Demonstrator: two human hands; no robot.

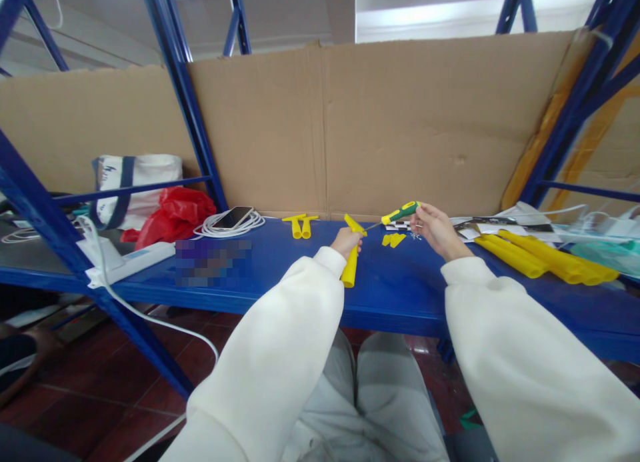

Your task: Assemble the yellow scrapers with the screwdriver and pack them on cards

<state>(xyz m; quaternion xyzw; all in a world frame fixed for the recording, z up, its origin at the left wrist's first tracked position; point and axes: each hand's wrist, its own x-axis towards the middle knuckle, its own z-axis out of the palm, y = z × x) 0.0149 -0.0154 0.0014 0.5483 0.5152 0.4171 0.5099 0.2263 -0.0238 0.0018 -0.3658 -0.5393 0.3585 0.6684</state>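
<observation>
Blue table (400, 289), slip risk toward its front edge
Left hand (345, 242) clasps a yellow T-shaped piece (349, 271) there; right hand (436, 229) grips a screwdriver (401, 212) that, if misaligned, could skid into the left.

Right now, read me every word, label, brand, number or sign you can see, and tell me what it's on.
No text can be read here.
Canvas bag: dark marks like lettering, too blurred to read.
Papers on the right: any print is too small.
Pixelated patch on the table: anything there is hidden.
Screwdriver: no readable marking.
</observation>
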